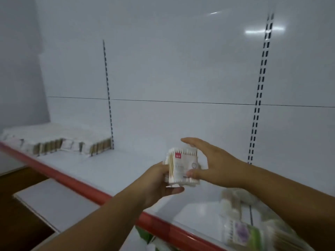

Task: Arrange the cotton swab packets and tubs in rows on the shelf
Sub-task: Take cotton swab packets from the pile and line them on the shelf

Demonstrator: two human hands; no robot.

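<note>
- Rows of packets [59,142] are standing tightly side by side at the far left of the shelf [126,165], against the back wall.
- A red edge [81,187] is running along the front of the shelf, and a lower board [54,201] is showing beneath it.
- A slotted strip [108,98] is rising up the back wall just beside the right end of the rows.
- The left hand [157,182] is gripping a stack of packets [183,167] from below and from the left, with its fingers curling under the stack.
- The stack is hanging in the air above the middle of the shelf, well apart from the rows, with a small red label showing on its front.
- The right hand [212,163] is spreading wide, its straight fingers reaching over the top of the stack and its thumb touching the lower front.
- A second slotted strip [261,82] is running up the wall on the right.
- A loose pile [244,232] of swab packs is lying blurred at the shelf's near right end.
</note>
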